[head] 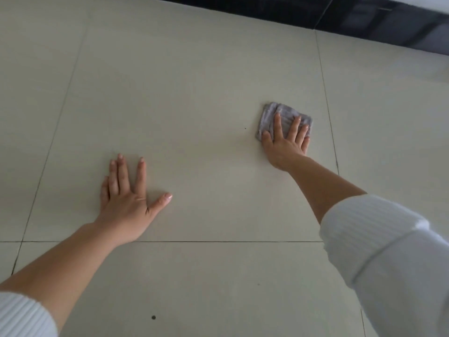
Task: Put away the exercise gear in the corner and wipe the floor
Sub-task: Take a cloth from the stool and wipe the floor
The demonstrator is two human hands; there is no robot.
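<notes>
A folded grey cloth [284,113] lies flat on the pale tiled floor [194,105], right of centre. My right hand [286,142] presses on it with straight, spread fingers; its near part is hidden under the palm. My left hand [126,203] rests flat on the bare tile to the left, fingers straight and thumb spread out, holding nothing. Both arms wear white ribbed sleeves pushed up. No exercise gear is in view.
A dark skirting band [364,23] runs along the wall at the top right. Thin grout lines cross the floor. A small dark spot [153,317] sits on the near tile and a tiny speck [245,128] lies left of the cloth.
</notes>
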